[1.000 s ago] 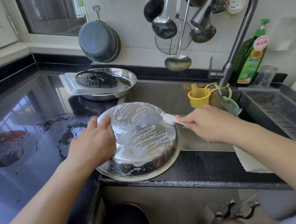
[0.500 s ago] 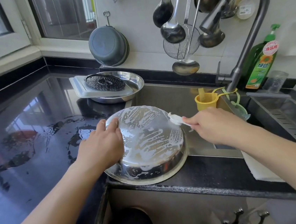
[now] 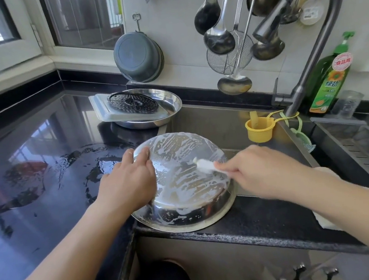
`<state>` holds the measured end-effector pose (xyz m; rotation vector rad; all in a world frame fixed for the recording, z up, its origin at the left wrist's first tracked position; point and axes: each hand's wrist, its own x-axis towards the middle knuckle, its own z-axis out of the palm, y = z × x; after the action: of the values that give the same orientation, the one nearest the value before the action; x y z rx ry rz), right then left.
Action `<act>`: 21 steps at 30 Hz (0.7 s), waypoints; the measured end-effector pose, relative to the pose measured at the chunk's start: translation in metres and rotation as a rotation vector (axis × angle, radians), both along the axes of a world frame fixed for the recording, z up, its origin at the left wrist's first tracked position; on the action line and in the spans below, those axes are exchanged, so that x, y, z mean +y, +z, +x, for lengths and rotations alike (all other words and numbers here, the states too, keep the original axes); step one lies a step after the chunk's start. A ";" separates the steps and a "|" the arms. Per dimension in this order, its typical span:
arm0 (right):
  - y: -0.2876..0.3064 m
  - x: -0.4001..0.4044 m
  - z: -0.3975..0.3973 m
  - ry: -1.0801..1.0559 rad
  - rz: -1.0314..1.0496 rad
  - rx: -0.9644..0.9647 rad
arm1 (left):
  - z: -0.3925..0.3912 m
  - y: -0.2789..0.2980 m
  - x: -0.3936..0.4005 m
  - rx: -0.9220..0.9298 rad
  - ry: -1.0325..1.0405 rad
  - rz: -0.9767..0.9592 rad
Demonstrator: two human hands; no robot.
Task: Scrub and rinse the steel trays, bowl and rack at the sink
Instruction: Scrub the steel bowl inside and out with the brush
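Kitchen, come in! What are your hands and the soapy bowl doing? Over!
Left hand steadies upturned steel bowl on sink edge. Right hand pinches white scrubber, scrubbing soapy base. Nothing in the way. Over.

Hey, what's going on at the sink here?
Someone is washing up. The left hand steadies an upturned steel bowl at the sink's front edge, and the right hand scrubs its soapy underside with a small white brush. The bowl is covered in suds and not yet rinsed; no water runs from the tap. At the back of the counter, a round steel tray holds a rectangular tray and a round rack.
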<state>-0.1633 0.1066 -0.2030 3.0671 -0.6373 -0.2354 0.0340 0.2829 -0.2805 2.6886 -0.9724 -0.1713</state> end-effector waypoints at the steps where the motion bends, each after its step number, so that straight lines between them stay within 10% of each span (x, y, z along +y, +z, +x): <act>1: 0.000 -0.012 0.005 -0.046 -0.049 -0.007 | 0.000 0.000 0.000 -0.002 -0.004 0.001; 21: -0.004 -0.018 0.031 -0.056 -0.043 -0.024 | 0.000 -0.002 0.000 -0.013 -0.005 -0.014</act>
<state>-0.1319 0.0886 -0.2074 3.0179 -0.7209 -0.1829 0.0343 0.2830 -0.2820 2.6783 -0.9801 -0.1478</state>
